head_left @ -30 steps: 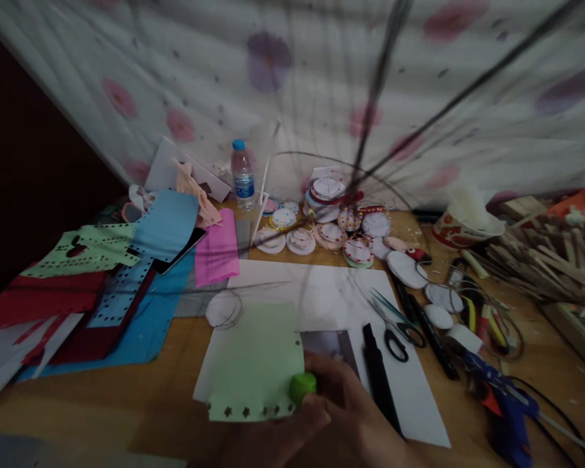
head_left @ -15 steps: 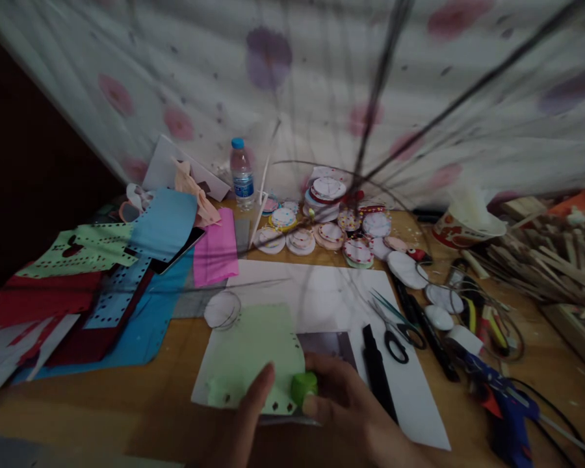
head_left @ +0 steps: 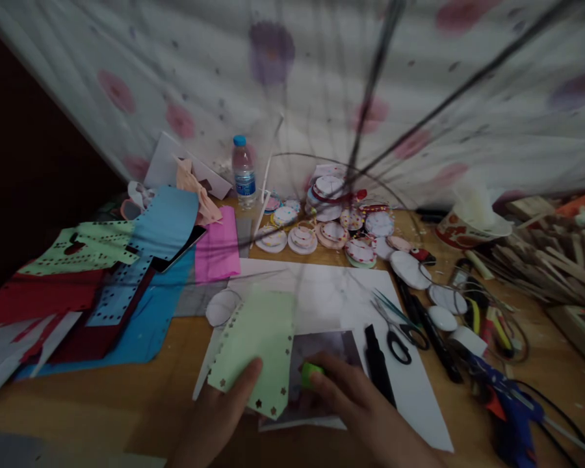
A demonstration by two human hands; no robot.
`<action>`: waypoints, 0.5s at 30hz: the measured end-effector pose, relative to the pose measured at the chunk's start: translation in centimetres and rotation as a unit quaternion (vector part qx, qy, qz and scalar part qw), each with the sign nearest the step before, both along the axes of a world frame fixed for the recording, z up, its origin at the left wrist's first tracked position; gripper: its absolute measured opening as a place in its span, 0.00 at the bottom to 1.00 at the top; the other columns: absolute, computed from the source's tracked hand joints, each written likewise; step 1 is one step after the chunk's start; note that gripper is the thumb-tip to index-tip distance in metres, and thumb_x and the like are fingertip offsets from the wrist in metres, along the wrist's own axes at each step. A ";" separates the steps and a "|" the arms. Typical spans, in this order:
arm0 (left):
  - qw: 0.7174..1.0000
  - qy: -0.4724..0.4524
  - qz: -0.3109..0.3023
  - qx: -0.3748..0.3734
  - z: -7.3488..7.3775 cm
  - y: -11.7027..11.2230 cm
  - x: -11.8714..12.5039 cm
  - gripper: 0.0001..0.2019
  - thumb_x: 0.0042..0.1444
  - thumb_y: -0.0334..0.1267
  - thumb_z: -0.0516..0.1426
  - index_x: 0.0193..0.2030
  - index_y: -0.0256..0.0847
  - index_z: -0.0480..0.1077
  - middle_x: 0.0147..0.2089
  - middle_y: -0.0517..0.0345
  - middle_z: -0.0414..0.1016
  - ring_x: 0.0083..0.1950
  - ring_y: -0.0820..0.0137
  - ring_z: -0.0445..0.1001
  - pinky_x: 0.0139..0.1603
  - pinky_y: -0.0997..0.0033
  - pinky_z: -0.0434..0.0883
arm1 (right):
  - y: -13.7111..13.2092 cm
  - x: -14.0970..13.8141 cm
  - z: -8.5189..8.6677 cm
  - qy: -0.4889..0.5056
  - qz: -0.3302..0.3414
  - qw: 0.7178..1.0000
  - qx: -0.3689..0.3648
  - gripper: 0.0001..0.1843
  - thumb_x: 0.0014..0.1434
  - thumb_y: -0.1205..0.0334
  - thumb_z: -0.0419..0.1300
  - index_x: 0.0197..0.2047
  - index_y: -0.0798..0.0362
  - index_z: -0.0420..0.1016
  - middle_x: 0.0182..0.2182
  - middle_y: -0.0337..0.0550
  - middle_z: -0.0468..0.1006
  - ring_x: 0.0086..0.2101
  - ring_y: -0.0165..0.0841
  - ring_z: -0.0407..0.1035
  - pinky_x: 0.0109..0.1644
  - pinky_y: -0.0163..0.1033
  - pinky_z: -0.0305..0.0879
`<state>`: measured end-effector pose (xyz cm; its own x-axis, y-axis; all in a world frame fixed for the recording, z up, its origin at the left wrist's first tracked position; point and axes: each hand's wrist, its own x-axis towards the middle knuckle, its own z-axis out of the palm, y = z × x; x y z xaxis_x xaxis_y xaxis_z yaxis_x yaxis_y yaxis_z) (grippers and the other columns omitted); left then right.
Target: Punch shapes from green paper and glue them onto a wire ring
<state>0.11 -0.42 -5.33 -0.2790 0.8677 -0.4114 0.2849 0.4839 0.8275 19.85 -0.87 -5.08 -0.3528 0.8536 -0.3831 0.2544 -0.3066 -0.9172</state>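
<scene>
A light green sheet (head_left: 260,341) with small flower- or star-shaped holes along its edges is in my left hand (head_left: 224,406). The thumb lies on top of the sheet and the other fingers are hidden beneath it. My right hand (head_left: 353,396), just to the right, has its fingers closed around a small bright green craft punch (head_left: 311,375). The punch and the sheet are apart. Below both hands lies a dark printed picture sheet (head_left: 324,348), on top of white paper (head_left: 365,296).
On the right are scissors (head_left: 397,344), a black cutter (head_left: 379,370), a blue glue gun (head_left: 509,403) and a pile of wooden sticks (head_left: 565,253). Small round decorated pieces (head_left: 332,234) and a water bottle (head_left: 244,175) stand at the back. Coloured sheets (head_left: 163,325) lie left.
The punch was at the green sheet's right edge and is now apart from it. The sheet has turned and tilted in my left hand, uncovering more of the dark picture sheet.
</scene>
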 end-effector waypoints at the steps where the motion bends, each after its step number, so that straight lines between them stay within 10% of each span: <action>1: 1.000 0.001 0.007 0.004 0.0 -0.1 0.1 0.16 0.49 0.46 0.60 0.44 0.43 0.75 0.44 0.50 0.81 0.54 0.53 0.73 0.57 0.57 0.69 | 0.0 -0.1 0.1 0.042 -0.020 0.999 -0.021 0.16 0.65 0.50 0.48 0.42 0.51 0.70 0.32 0.41 0.77 0.36 0.35 0.71 0.40 0.38 0.65; 15: 0.994 0.005 -0.055 0.099 -0.9 -1.3 0.7 0.14 0.46 0.44 0.61 0.39 0.43 0.75 0.41 0.50 0.81 0.48 0.55 0.77 0.54 0.58 0.73 | -0.1 -0.4 0.9 0.173 -0.090 0.977 -0.084 0.17 0.62 0.45 0.52 0.41 0.48 0.75 0.28 0.37 0.76 0.32 0.31 0.69 0.38 0.35 0.65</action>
<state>0.84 -1.67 -6.24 -0.1807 0.9569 -0.2274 0.3354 0.2773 0.9003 19.45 -0.95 -4.16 -0.3357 0.8491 -0.4078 -0.1334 -0.4715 -0.8717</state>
